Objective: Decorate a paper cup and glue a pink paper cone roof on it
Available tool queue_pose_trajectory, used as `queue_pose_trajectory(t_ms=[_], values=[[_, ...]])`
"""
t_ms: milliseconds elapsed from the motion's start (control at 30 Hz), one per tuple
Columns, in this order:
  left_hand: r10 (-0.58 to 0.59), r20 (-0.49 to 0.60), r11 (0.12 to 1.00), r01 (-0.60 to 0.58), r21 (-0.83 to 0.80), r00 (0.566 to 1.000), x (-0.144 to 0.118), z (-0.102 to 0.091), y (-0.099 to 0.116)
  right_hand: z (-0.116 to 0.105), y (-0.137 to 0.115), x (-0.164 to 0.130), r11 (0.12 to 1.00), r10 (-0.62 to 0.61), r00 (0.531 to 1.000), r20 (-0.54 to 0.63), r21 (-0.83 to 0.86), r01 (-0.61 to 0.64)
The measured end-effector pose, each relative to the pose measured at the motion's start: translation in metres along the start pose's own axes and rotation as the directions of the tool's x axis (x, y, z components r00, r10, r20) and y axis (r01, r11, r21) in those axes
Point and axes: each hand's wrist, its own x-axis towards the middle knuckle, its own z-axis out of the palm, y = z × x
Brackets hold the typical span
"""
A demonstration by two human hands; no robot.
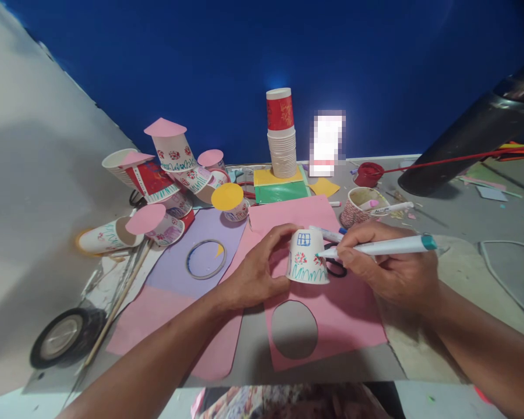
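A grey bench (pixel 463 221) stretches out under a deep blue wall (pixel 244 58), and across its middle lie sheets of pink paper (pixel 344 326), the nearest one with a round hole (pixel 294 329) cut out of it, beside a lilac sheet (pixel 179 267) that carries a ring of tape (pixel 205 259). To the left sits a heap of decorated paper cups (pixel 166 174), most lying on their sides or upside down and several capped with pink discs, one with a yellow disc (pixel 227 196). At the back a tall stack of plain cups (pixel 282 137) with a red one on top stands on yellow and green card (pixel 279 185). A dark wheel (pixel 65 336) rests at the left edge, and a patterned cup holding markers (pixel 360 206) stands right of centre. The left hand (pixel 255 270) steadies an upside-down paper cup (pixel 305 256) on the pink paper, its fingers curled around the cup's left side and top. The cup bears a blue window, red flowers and green zigzag grass. The right hand (pixel 384 267) has its fingers closed on a white marker with a teal cap end (pixel 375 247), held nearly level, its tip touching the cup's right side. Dark scissor handles (pixel 336 269) peek out just behind the cup, under that hand.
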Motion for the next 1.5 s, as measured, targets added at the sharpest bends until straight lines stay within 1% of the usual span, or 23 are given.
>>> queue_pose_trajectory(t_ms=[133, 333, 600, 700, 900, 1067, 1233, 1367, 1500], values=[[-0.013, 0.002, 1.0, 0.013, -0.022, 1.0, 0.0007, 0.0008, 0.0007, -0.0002, -0.0013, 0.0001, 1.0, 0.006, 1.0, -0.015, 0.012, -0.006], [-0.022, 0.001, 1.0, 0.022, 0.022, 1.0, 0.0009, -0.0002, 0.0019, 0.0006, -0.0003, -0.0007, 1.0, 0.002, 1.0, 0.009, 0.022, -0.003], [-0.026, 0.001, 0.999, 0.026, 0.021, 1.0, 0.0004, -0.0004, 0.0015, 0.0018, 0.0005, -0.001, 1.0, -0.02, 1.0, 0.006, 0.015, 0.02], [-0.025, -0.003, 0.999, 0.025, 0.04, 1.0, 0.0004, -0.0006, 0.0015, 0.0017, 0.0009, -0.0015, 1.0, -0.002, 1.0, 0.025, 0.012, 0.002], [-0.003, -0.022, 0.997, 0.004, 0.071, 1.0, 0.0006, -0.0021, 0.0008, -0.0008, -0.0002, -0.0009, 1.0, -0.019, 1.0, -0.014, 0.007, 0.019], [0.001, -0.023, 1.0, -0.001, -0.001, 1.0, 0.0014, -0.0031, -0.0016, -0.0016, -0.0003, -0.0002, 1.0, -0.011, 1.0, -0.015, 0.021, 0.011], [0.001, -0.024, 1.0, -0.001, -0.021, 1.0, 0.0005, -0.0033, -0.0054, -0.0028, 0.0007, -0.0007, 1.0, -0.009, 0.998, -0.055, -0.007, 0.009], [-0.011, -0.009, 1.0, 0.011, -0.025, 1.0, 0.0006, -0.0032, -0.0047, -0.0028, 0.0009, -0.0022, 1.0, -0.012, 0.999, -0.03, 0.013, 0.013], [-0.011, -0.002, 0.999, 0.011, -0.037, 1.0, 0.0019, -0.0027, -0.0018, -0.0016, 0.0008, -0.0026, 0.997, -0.057, 0.998, -0.014, 0.053, 0.058]])
